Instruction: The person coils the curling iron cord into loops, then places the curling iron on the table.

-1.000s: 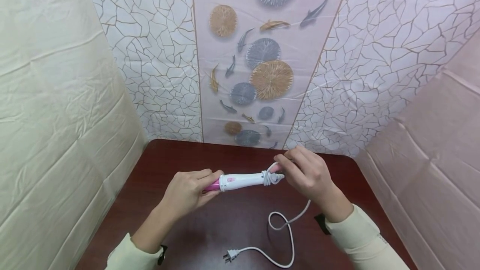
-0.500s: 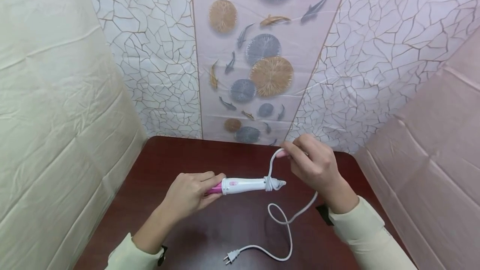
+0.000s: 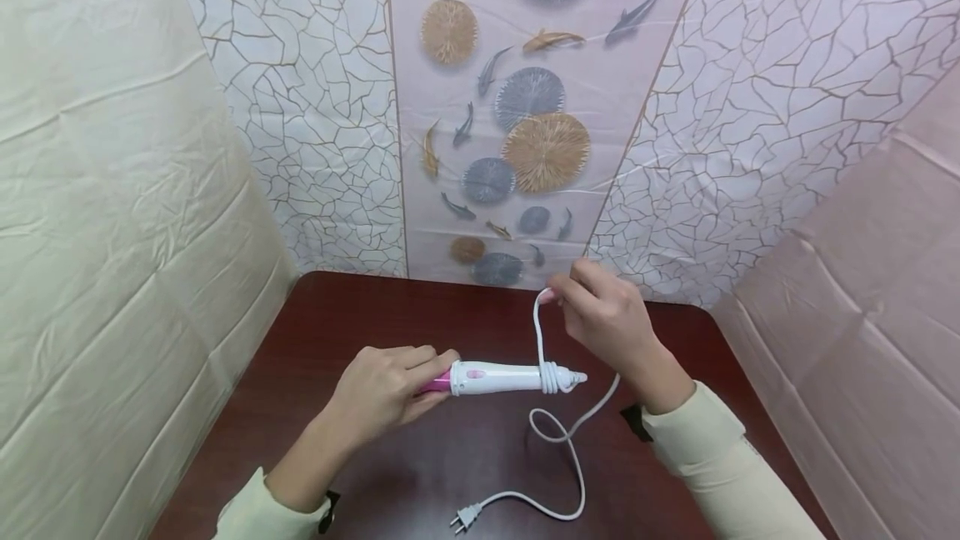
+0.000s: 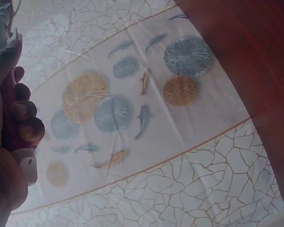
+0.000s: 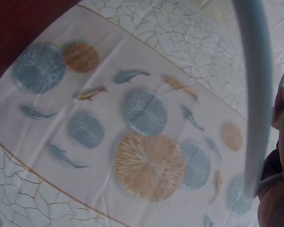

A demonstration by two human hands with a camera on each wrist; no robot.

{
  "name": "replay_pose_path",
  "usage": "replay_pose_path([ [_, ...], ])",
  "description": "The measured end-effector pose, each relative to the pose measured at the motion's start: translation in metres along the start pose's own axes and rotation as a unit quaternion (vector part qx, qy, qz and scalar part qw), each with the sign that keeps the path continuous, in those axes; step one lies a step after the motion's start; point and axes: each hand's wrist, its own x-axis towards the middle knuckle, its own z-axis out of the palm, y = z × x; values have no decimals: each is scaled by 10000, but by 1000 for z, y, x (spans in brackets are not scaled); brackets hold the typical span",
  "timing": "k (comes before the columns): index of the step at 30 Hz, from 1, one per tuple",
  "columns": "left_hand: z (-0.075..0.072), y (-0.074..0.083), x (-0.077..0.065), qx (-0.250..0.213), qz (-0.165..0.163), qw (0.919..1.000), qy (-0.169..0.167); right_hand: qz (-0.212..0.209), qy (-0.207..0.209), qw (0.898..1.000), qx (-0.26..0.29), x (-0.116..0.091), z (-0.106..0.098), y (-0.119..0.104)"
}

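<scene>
A white-and-pink hair iron (image 3: 498, 377) is held level above the table, its cord end pointing right. My left hand (image 3: 386, 386) grips its pink barrel, fingers curled round it; in the left wrist view a white tip (image 4: 29, 165) shows below those fingers. Several loops of white cord (image 3: 538, 327) circle the narrow end of the handle. From there the cord rises to my right hand (image 3: 607, 315), which pinches it between thumb and fingers. In the right wrist view, a blurred length of cord (image 5: 258, 94) hangs past the hand (image 5: 279, 189).
Beyond the right hand, the cord drops to the dark red-brown table (image 3: 420, 473), makes a loop and ends in a two-pin plug (image 3: 467, 517) near the front. A patterned cloth wall (image 3: 330, 148) stands behind, with pale cloth walls at both sides.
My right hand has risen from beside the handle end, drawing a length of cord upward, then shifted slightly left. The hair iron has moved a little right and down in my left hand.
</scene>
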Motion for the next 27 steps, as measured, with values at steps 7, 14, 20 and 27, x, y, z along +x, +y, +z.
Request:
replay_pose_path([
  [7, -8, 3, 5, 182, 176, 9995, 166, 548, -384, 9958, 630, -18, 11, 5],
  [14, -11, 6, 6, 313, 166, 9991, 215, 1480, -695, 9750, 1503, -35, 22, 0],
  [20, -16, 4, 8, 405, 56, 9987, 293, 1619, -1057, 9719, 1343, -47, 25, -9],
  [27, -20, -1, 10, 430, 16, 9984, 377, 1293, -1426, 9773, 879, -64, 27, -18],
])
